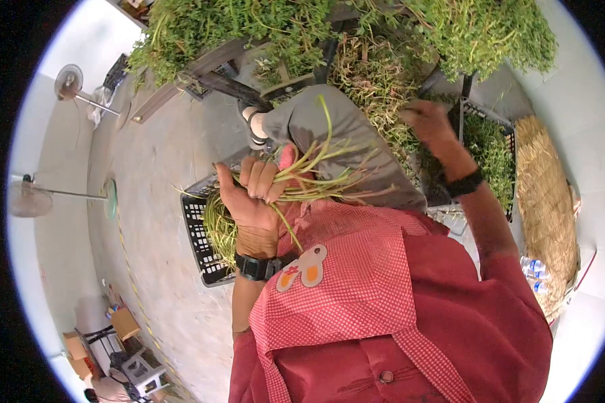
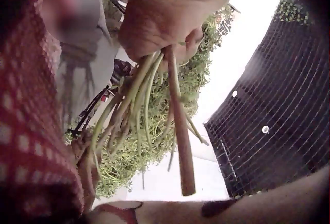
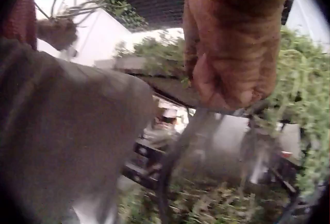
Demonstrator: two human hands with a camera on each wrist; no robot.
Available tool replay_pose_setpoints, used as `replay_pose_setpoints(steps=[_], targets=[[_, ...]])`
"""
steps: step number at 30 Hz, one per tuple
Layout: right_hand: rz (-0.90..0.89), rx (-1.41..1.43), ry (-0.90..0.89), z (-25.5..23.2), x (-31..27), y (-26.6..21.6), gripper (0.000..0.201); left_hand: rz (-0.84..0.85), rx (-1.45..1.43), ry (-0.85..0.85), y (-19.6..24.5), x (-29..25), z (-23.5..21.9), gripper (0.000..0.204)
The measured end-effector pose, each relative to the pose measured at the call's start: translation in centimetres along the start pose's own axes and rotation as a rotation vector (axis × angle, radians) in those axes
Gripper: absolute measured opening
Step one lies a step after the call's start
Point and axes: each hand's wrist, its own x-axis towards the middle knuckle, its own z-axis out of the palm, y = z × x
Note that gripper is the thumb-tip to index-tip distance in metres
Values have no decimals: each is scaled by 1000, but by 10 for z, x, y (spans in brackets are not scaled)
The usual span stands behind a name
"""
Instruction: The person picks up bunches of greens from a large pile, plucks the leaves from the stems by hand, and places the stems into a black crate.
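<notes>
Curled fingers of my left hand [image 1: 254, 195] grip a bunch of thin green and reddish stems [image 1: 323, 180] over the lap; the cut ends fan out to the right. From below, the left wrist view has the left hand [image 2: 172, 18] round the stems [image 2: 135, 97], one thick brown stem [image 2: 180, 131] hanging lowest. Over the heap of loose leafy trimmings [image 1: 376, 87] is my right hand [image 1: 429, 123], blurred. Its fingers look curled in the right wrist view, where the right hand [image 3: 232, 54] shows no stem in it.
Leafy greens [image 1: 235, 40] cover the raised surface in front. A black crate [image 1: 196, 232] with bare stems stands at the left, and another crate [image 1: 511, 151] with greens at the right, beside a rolled straw mat [image 1: 548, 208]. Standing fans [image 1: 30, 197] are at far left.
</notes>
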Motion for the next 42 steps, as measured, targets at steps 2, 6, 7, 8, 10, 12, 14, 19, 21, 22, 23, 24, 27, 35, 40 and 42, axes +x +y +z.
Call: replay_pose_setpoints(steps=[2, 6, 7, 8, 10, 12, 14, 19, 21, 22, 23, 24, 27, 35, 40, 42], targets=[[597, 264, 152, -37, -9, 49, 20, 26, 6, 79, -2, 1, 9, 56], [375, -572, 232, -118, -43, 178, 49, 67, 57, 292, -13, 6, 19, 54], [302, -780, 299, -127, -48, 180, 55, 71, 55, 285, -16, 8, 21, 54], [226, -984, 364, -130, -48, 183, 61, 73, 77, 298, -19, 10, 23, 53], [316, -697, 313, -137, -23, 145, 57, 73, 125, 337, -22, 9, 24, 51], [318, -64, 243, -112, 6, 94, 48, 38, 105, 210, -17, 9, 13, 50], [80, 385, 78, -83, 24, 43, 40, 78, 195, 278, -21, 9, 24, 47], [-421, 68, -256, -33, 16, -136, 50, 68, 123, 196, -14, 3, 13, 32], [-586, -100, -366, -13, 13, -156, 61, 72, 147, 158, -11, 1, 4, 25], [-610, -107, -372, -5, 10, -159, 61, 66, 178, 126, -9, 0, 4, 19], [-608, -149, -397, 5, 6, -159, 64, 58, 207, 147, -9, -2, 7, 12], [-604, -191, -420, 14, 3, -159, 66, 77, 206, 135, -8, -3, 8, 12], [-393, 244, -659, 20, 6, -152, 56, 71, 281, 140, -5, -9, 16, 13], [86, 569, -744, 39, -4, -136, 30, 81, 517, 190, -1, -9, 21, 14], [69, 422, -620, 49, -8, -119, 21, 202, 275, 166, 26, -11, 27, 16], [173, 421, -524, 48, -12, -104, 19, 260, 189, 133, 45, -9, 14, 15]])
